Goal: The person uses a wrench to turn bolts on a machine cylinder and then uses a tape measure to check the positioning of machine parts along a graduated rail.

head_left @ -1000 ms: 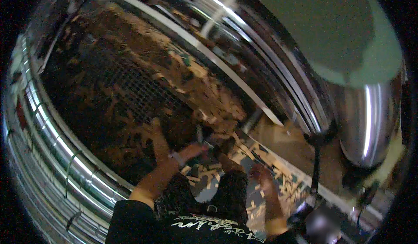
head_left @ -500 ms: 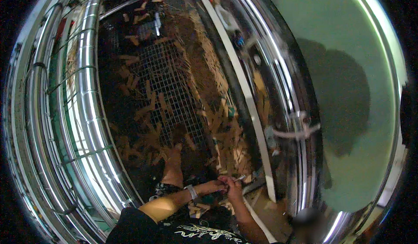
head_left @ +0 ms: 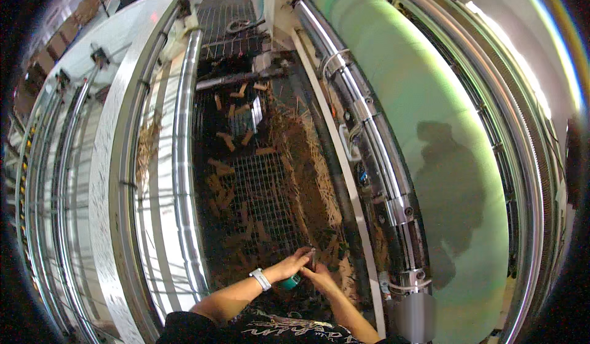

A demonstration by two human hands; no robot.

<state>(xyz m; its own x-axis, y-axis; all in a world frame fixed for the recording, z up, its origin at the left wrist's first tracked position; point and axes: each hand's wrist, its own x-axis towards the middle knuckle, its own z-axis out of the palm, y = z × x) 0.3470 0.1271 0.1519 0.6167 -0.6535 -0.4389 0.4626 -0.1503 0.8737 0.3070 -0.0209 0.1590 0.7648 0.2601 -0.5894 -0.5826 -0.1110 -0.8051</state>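
My left hand (head_left: 291, 266), with a pale watch on its wrist, meets my right hand (head_left: 317, 276) low in the middle of the view. The fingers of both are drawn together. A small thin greyish thing (head_left: 311, 256) shows at the fingertips; its kind is too small to tell. Just under my left hand a teal rounded thing (head_left: 290, 282) shows, partly hidden by the hand. Whether either hand grips it, I cannot tell. Beneath my hands lie a dark grid mat (head_left: 261, 187) and several brown cardboard strips (head_left: 247, 221).
Shiny metal rollers (head_left: 184, 160) run along the left. To the right stand a metal bar (head_left: 375, 141) with clamps and a large pale-green drum (head_left: 393, 74) bearing a shadow. A narrow white rail (head_left: 347, 178) borders the dark floor channel. A white machine frame (head_left: 120, 153) rises on the left.
The view has tilted up and shifted, showing more of the far machine end and the right-hand drum. My hands stay together, and the teal thing under the left one shows more plainly.
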